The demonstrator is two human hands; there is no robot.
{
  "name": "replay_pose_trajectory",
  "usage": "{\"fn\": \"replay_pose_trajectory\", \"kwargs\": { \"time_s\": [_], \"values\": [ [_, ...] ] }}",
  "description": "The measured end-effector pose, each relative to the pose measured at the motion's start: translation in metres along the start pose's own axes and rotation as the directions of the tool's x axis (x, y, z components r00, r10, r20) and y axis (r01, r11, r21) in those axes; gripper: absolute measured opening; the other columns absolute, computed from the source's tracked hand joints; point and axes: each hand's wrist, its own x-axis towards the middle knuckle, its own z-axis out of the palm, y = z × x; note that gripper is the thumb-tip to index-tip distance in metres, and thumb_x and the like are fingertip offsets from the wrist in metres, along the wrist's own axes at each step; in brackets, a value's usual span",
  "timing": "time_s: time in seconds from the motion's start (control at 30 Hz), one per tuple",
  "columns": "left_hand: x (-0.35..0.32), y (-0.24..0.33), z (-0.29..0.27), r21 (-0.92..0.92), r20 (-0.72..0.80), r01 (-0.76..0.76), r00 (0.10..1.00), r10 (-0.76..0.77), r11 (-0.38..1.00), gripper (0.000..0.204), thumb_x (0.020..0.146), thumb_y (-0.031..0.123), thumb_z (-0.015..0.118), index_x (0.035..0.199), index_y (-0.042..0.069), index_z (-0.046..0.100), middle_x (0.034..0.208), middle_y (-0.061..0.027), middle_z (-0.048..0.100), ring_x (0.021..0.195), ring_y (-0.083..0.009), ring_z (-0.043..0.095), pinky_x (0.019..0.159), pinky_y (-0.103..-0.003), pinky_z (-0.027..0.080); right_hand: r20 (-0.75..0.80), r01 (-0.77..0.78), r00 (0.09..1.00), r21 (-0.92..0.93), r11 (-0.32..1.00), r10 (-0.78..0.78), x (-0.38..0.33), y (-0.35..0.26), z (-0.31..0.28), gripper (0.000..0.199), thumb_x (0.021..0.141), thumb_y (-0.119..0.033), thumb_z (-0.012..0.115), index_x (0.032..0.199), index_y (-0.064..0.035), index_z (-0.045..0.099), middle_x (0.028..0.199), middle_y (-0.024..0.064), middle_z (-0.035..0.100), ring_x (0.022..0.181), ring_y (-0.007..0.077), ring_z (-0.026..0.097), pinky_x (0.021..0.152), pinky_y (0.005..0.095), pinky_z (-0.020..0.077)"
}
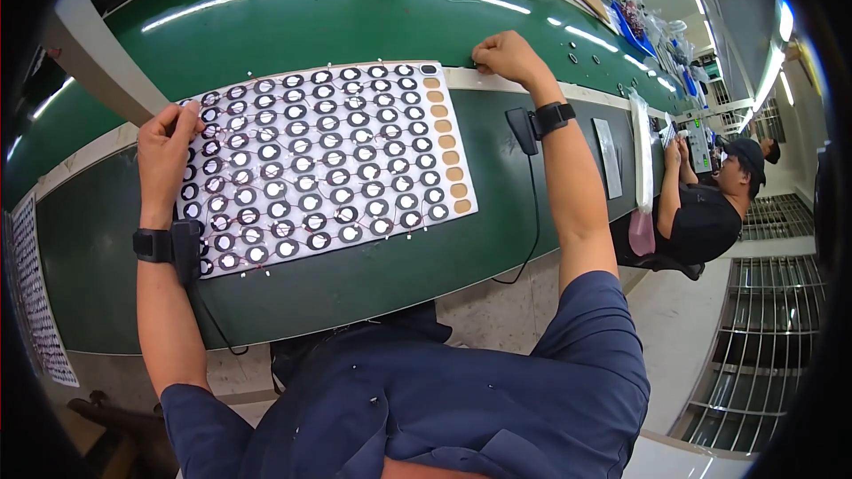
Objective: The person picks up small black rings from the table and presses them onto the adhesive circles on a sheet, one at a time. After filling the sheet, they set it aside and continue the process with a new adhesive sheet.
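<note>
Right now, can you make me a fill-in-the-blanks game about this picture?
1. The left hand grips the ____ edge of the white rectangular sheet of round black-ringed coils.
2. The right hand rests beyond the sheet's far ____ corner.
3. The sheet lies on a flat ____ work table.
4. Each wrist wears a ____ wristband.

Missing words: left; right; green; black
</note>
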Motion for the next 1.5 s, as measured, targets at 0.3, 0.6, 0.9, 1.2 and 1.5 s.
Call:
{"fn": "replay_pose_trajectory", "kwargs": {
  "time_s": [0.3, 0.6, 0.9, 1.2, 1.5],
  "values": [
    [0.000, -0.001, -0.003, 0.018, -0.015, -0.017, 1.000, 0.017, 1.000, 0.037, 0.105, 0.029, 0.068, 0.081, 0.002, 0.068, 0.075, 0.0063, 0.062, 0.071, -0.0018, 0.047, 0.066, -0.022, 0.036, -0.003, 0.141, 0.989, 0.252, 0.957, -0.145, -0.044, 0.006, -0.009, 0.029, 0.095, -0.018, 0.078, 0.116, 0.0034, 0.077, 0.090, 0.0056, 0.077, 0.083, 0.0112, 0.069, 0.083, 0.0262, 0.0540],
    [0.000, 0.000, -0.002, 0.020, -0.013, -0.006, 1.000, 0.006, 1.000, 0.037, 0.105, 0.030, 0.068, 0.081, 0.003, 0.068, 0.074, 0.0067, 0.061, 0.071, -0.0017, 0.047, 0.066, -0.022, 0.036, 0.056, 0.320, 0.940, 0.189, 0.928, -0.336, -0.070, -0.046, 0.030, 0.025, 0.100, -0.020, 0.074, 0.115, -0.0002, 0.078, 0.091, 0.0061, 0.077, 0.085, 0.0143, 0.069, 0.079, 0.0301, 0.0545],
    [0.000, -0.001, -0.003, 0.021, -0.005, -0.004, 1.000, 0.004, 1.000, 0.038, 0.106, 0.031, 0.068, 0.081, 0.003, 0.068, 0.074, 0.0067, 0.061, 0.071, -0.0016, 0.047, 0.066, -0.022, 0.036, -0.209, 0.509, 0.847, 0.054, 0.859, -0.489, -0.078, -0.049, 0.060, 0.022, 0.100, -0.019, 0.068, 0.110, -0.0022, 0.078, 0.100, 0.0170, 0.077, 0.089, 0.0330, 0.073, 0.083, 0.0399, 0.0578],
    [-0.001, 0.001, -0.003, 0.018, -0.002, 0.001, 1.000, -0.001, 1.000, 0.037, 0.106, 0.030, 0.067, 0.081, 0.002, 0.068, 0.074, 0.0064, 0.061, 0.071, -0.0023, 0.047, 0.067, -0.023, 0.037, -0.199, 0.468, 0.870, 0.042, 0.883, -0.452, -0.077, -0.049, 0.062, 0.021, 0.099, -0.018, 0.068, 0.109, -0.0028, 0.078, 0.102, 0.0163, 0.076, 0.092, 0.0326, 0.071, 0.086, 0.0403, 0.0566],
    [0.001, 0.008, -0.002, 0.024, -0.019, -0.012, 1.000, 0.012, 1.000, 0.036, 0.106, 0.027, 0.068, 0.081, 0.001, 0.069, 0.074, 0.0042, 0.064, 0.071, -0.0033, 0.048, 0.067, -0.024, 0.038, -0.175, 0.554, 0.815, -0.041, 0.831, -0.552, -0.081, -0.044, 0.061, 0.020, 0.096, -0.015, 0.068, 0.108, -0.0038, 0.080, 0.105, 0.0156, 0.076, 0.096, 0.0318, 0.070, 0.086, 0.0404, 0.0568]
  ]
}}
